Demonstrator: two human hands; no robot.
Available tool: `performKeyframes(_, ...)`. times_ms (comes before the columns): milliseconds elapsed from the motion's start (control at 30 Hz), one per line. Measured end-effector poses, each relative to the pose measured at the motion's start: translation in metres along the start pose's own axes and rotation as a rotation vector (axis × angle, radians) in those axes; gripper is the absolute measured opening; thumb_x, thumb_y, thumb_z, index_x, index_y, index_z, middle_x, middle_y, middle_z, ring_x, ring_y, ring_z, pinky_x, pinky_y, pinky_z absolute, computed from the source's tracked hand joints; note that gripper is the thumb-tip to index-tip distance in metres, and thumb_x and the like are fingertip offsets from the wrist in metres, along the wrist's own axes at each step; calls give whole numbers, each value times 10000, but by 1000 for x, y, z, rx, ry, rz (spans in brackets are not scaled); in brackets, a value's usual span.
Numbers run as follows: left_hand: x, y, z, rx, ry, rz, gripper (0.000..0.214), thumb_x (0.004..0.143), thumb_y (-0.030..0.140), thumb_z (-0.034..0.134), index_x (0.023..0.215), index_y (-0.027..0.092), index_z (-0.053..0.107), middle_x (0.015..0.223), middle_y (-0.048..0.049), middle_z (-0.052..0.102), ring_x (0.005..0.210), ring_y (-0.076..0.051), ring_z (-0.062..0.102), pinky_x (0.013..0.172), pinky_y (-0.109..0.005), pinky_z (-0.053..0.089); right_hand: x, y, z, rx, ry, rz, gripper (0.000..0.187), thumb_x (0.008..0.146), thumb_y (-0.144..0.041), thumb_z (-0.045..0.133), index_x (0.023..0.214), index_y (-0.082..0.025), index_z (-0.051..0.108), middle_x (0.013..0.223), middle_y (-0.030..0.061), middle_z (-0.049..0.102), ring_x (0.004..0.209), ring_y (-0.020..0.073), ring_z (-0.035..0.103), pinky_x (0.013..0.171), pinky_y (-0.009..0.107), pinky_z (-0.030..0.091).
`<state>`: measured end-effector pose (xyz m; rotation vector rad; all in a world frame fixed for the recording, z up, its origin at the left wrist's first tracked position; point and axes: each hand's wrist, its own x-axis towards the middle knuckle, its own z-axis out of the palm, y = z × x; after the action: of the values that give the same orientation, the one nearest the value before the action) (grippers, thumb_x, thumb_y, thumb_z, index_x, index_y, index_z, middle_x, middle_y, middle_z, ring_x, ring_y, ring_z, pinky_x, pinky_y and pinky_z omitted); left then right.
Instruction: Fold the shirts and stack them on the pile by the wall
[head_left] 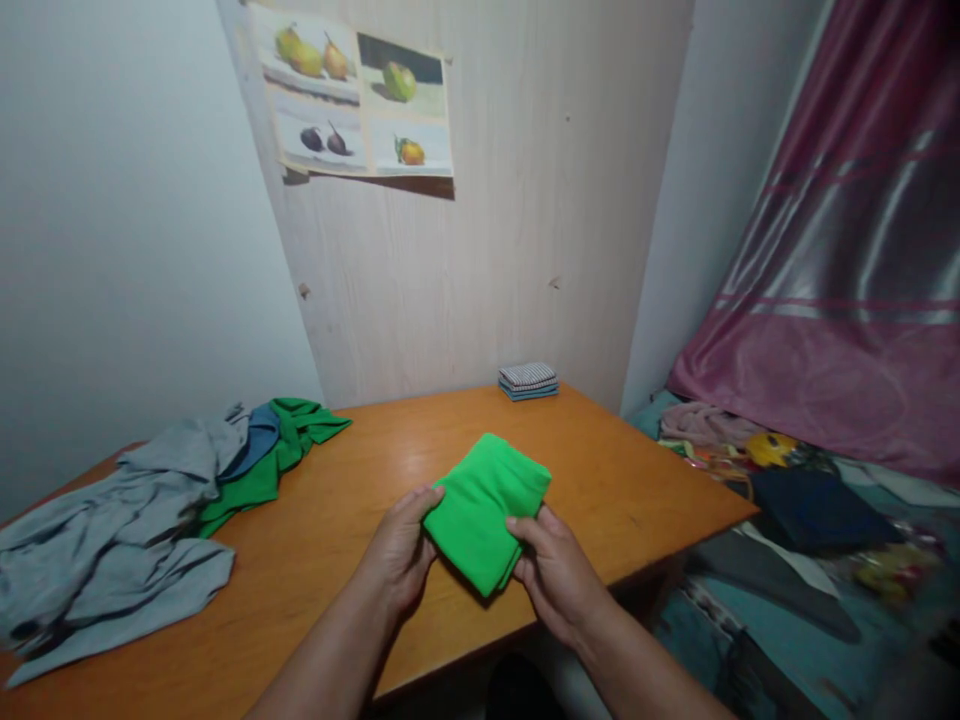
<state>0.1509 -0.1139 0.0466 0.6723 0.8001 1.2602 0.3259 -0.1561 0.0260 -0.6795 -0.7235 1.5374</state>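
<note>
A bright green garment (487,510), folded into a small thick square, is held tilted above the front part of the wooden table (600,460). My left hand (405,540) grips its left corner, thumb on top and fingers beneath. On the lower right edge, my right hand (551,565) pinches it the same way, with layered folds showing beside the thumb. The fingers under the cloth are mostly hidden.
Crumpled grey clothing (127,530), with blue and green cloth (300,440) behind it, covers the table's left side. A folded checked stack (529,378) sits at the far edge. Right of the table, assorted items including dark folded cloth (817,505) lie below a pink curtain (840,370).
</note>
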Motion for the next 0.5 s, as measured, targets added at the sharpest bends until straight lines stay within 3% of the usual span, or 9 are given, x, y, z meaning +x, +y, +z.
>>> performKeyframes(133,-13,19,3,95,-201,-104,411,791,341,828,1122,122,722,1071,-191,770,1014,-328,740,864,-413,597,-8,-8,3,-113,-114,-61,407,832,-227,688,1237,-231,656,1214,57,738,1074,241,695,950,397,534)
performKeyframes(267,-26,41,13,172,-406,-124,627,653,296,935,1215,160,692,1092,-188,768,1090,-364,717,908,-437,580,-17,-18,7,-216,-294,-124,421,793,-193,709,1212,-240,696,1218,40,736,1120,241,668,1038,384,471)
performKeyframes(367,-28,51,20,264,-423,-61,689,587,290,968,1200,154,686,1125,-185,762,1078,-372,718,887,-428,587,-22,-21,8,-280,-366,-115,430,791,-190,716,1216,-249,704,1224,32,731,1137,245,658,1035,382,471)
performKeyframes(500,-27,49,23,287,-390,-1,557,651,319,930,1124,130,705,1119,-191,764,1002,-360,739,825,-408,601,-24,-21,6,-296,-358,-87,455,820,-237,743,1269,-258,674,1242,40,721,1137,252,662,1017,395,483)
